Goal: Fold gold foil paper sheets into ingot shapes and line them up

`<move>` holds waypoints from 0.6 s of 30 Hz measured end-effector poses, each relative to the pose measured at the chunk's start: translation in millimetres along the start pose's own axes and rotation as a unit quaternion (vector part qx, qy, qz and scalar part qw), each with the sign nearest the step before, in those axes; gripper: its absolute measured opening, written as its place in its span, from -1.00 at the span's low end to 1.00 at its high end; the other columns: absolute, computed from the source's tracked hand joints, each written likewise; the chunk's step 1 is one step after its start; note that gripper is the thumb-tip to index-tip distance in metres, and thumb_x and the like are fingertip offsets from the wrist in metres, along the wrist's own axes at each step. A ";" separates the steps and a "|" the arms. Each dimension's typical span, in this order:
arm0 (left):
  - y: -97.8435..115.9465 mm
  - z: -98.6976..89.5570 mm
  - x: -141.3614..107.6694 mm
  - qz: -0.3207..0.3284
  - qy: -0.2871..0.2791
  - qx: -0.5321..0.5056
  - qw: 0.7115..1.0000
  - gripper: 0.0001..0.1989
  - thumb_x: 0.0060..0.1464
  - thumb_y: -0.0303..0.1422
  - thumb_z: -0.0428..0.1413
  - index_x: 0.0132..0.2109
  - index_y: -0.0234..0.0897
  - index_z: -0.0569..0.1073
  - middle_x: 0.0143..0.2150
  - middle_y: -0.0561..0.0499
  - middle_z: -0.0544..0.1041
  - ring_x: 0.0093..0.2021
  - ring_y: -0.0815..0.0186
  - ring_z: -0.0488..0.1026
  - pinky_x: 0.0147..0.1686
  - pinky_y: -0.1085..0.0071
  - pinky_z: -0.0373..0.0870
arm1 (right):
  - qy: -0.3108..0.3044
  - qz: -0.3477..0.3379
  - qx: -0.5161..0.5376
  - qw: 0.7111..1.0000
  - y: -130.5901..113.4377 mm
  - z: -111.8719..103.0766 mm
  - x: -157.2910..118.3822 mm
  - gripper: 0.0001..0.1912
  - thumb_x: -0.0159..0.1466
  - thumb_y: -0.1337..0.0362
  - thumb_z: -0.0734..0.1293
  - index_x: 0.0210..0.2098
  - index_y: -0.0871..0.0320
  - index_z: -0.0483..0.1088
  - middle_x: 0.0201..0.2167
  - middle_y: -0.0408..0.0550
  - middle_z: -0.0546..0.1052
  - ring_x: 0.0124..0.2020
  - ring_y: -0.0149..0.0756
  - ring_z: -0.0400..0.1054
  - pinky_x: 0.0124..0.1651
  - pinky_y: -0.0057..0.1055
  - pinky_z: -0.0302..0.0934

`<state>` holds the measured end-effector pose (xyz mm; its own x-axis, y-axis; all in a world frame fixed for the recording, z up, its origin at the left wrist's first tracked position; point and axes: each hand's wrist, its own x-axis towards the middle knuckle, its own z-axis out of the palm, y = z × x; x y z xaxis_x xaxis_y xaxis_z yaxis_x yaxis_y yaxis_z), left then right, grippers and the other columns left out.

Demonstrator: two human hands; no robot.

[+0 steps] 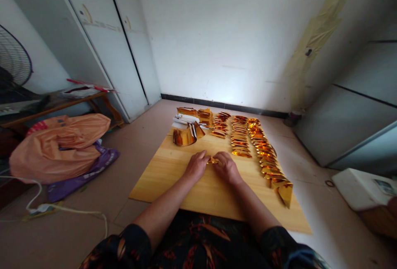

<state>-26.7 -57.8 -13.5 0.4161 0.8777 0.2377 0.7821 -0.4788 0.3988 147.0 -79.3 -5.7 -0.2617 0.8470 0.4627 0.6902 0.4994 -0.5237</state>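
Between my two hands, near the middle of the wooden board (pixel 167 178), is a small piece of gold foil paper (pixel 212 161). My left hand (pixel 197 166) grips its left end with bent fingers. On the other end, my right hand (pixel 227 167) closes its fingers too. Beyond my left hand lies a curved stack of gold foil sheets (pixel 185 136). To the right, folded gold foil pieces stand in overlapping rows: a short row (pixel 221 124), a middle row (pixel 240 136) and a longer row (pixel 263 153) reaching toward the board's right front.
Behind the curved stack sit a white roll (pixel 186 118) and more gold sheets (pixel 205 116). An orange bag (pixel 62 149) lies on the floor at left, near a white cord (pixel 77 210). A white box (pixel 362 188) stands at right. Cabinets (pixel 102 33) line the left wall.
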 end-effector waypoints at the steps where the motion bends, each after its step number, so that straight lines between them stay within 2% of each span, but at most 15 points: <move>1: -0.1 0.5 -0.3 0.004 -0.005 0.015 1.000 -0.65 0.13 -0.51 -0.04 0.02 -0.20 0.47 0.16 -0.12 0.37 0.10 0.14 0.32 0.13 0.20 0.22 | -0.004 -0.018 -0.018 1.000 -0.1 3.4 -0.2 -0.75 0.08 0.49 0.25 -0.28 0.14 0.44 -0.26 -0.02 0.47 -0.18 -0.27 0.32 -0.07 -0.35 0.23; 4: -0.2 -0.3 -1.2 0.022 0.000 0.058 0.998 -0.70 0.15 -0.44 -0.01 -0.02 -0.14 0.49 0.09 -0.07 0.40 0.05 0.16 0.31 0.05 0.22 0.24 | -0.013 -0.026 -0.054 0.998 3.3 13.2 0.0 -0.83 0.14 0.49 0.23 -0.45 0.16 0.42 -0.45 -0.06 0.44 -0.34 -0.31 0.30 -0.20 -0.42 0.20; 6: -1.1 -3.0 -2.0 0.027 0.023 0.073 0.997 -0.74 0.14 -0.42 0.03 -0.06 -0.11 0.51 -0.02 -0.06 0.44 -0.03 0.18 0.31 -0.03 0.23 0.26 | -0.014 -0.027 -0.064 0.998 7.1 17.5 -0.4 -0.82 0.17 0.47 0.23 -0.48 0.16 0.41 -0.48 -0.07 0.43 -0.37 -0.32 0.29 -0.24 -0.44 0.17; 11: -10.0 -12.5 -5.8 0.014 0.074 0.060 0.995 -0.87 0.05 -0.47 0.10 -0.27 -0.22 0.53 -0.28 -0.05 0.44 -0.18 0.23 0.32 -0.15 0.32 0.27 | -0.005 -0.014 -0.064 0.998 11.4 19.4 -3.0 -0.80 0.20 0.45 0.23 -0.47 0.15 0.44 -0.48 -0.07 0.44 -0.39 -0.34 0.30 -0.27 -0.46 0.15; 18: -26.1 -7.3 -7.1 -0.023 0.080 0.001 0.996 -0.91 0.01 -0.49 0.13 -0.35 -0.26 0.53 -0.35 -0.02 0.46 -0.22 0.27 0.36 -0.19 0.39 0.30 | -0.026 0.026 -0.071 0.997 7.6 15.6 -1.3 -0.83 0.22 0.42 0.22 -0.35 0.15 0.45 -0.40 -0.06 0.50 -0.32 -0.33 0.34 -0.22 -0.47 0.17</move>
<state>-53.5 -51.7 -19.1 0.3001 0.8841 0.3582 0.7997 -0.4379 0.4108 142.1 -73.8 -21.4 -0.2544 0.8814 0.3980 0.7918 0.4261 -0.4376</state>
